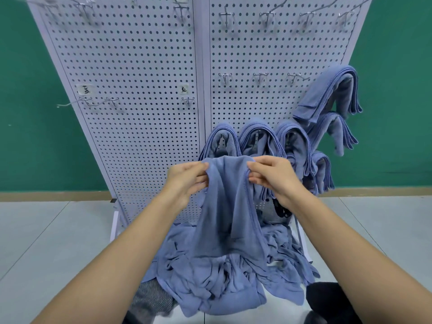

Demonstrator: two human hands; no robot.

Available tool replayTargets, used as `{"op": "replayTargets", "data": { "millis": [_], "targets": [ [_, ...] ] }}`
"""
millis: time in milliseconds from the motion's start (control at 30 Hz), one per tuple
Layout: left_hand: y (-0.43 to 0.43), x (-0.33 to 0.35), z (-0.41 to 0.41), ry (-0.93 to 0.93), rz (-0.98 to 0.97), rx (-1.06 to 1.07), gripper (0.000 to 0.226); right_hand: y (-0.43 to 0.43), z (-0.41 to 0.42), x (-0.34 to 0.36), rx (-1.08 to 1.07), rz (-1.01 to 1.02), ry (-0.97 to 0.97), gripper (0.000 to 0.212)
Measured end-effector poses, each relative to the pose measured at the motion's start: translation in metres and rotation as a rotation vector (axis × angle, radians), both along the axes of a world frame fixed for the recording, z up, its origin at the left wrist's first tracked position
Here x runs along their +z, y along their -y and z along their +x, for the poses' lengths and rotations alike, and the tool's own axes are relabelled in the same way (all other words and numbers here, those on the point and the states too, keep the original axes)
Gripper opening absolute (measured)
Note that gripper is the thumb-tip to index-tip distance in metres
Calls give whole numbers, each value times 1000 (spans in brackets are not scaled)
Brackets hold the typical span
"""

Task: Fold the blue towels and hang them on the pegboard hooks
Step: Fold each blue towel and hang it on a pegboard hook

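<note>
While we hold one blue towel (229, 206) up by its top edge, our left hand (187, 181) and right hand (272, 177) sit close together at the same height. The fingers (198, 169) of each hand are curled and clamped on the cloth. We judge this grip is meant to let the towel hang free, so its edges can be found and squared for folding. It droops in loose creases, and its lower end touches the pile (222, 277) of unfolded towels below.

That pile lies on the floor at the foot of the pegboard (140, 90), within easy reach, which suits taking towels one at a time. Folded towels (257, 141) already hang doubled over hooks along the lower right of the board, packed side by side, with more (327, 92) stacked up its right edge. The bare hooks (259, 77) in the row above them look like the likely next places, and others stand free to the left and along the top.

No worktop is in view, so the folding seems to be done in the air. The floor (46, 230) is pale grey tile. Behind the white board stands a green wall (28, 113) with a tan skirting strip (46, 196). Two small paper labels (84, 89) are stuck on the left panel, and we cannot read them.
</note>
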State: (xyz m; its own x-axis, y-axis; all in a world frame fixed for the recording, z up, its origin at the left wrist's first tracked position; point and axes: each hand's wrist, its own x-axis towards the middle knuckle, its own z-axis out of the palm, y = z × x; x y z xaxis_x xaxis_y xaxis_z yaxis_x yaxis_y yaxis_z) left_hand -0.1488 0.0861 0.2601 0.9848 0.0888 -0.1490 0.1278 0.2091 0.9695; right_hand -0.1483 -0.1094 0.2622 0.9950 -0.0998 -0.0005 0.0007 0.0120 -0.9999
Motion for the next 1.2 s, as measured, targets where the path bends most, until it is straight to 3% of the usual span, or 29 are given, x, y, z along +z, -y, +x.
{"op": "replayTargets", "data": {
  "millis": [200, 567, 633, 800, 933, 1000, 1100, 1200],
  "targets": [
    [25, 1, -12, 137, 111, -69, 12, -26, -13, -1, 67, -64, 79, 3],
    [19, -1, -7, 205, 221, -131, 10, -22, -17, -1, 332, 69, 30, 34],
    [19, -1, -6, 192, 234, -134, 13, -16, -14, -2, 299, -51, 77, 31],
    [13, 8, -7, 234, 244, -298, 24, 13, 0, -2, 240, -640, 332, 42],
    [7, 9, -7, 259, 233, -388, 26, 22, 8, -8, 357, -779, 326, 64],
    [4, 7, -5, 256, 254, -390, 25, 23, 8, -8, 409, -760, 250, 53],
    [-3, 4, 1, 228, 281, -348, 23, 24, 7, -6, 443, -644, 192, 19],
    [-7, -1, 5, 198, 304, -300, 20, 25, 9, -3, 333, -679, 250, 11]
  ]
}}
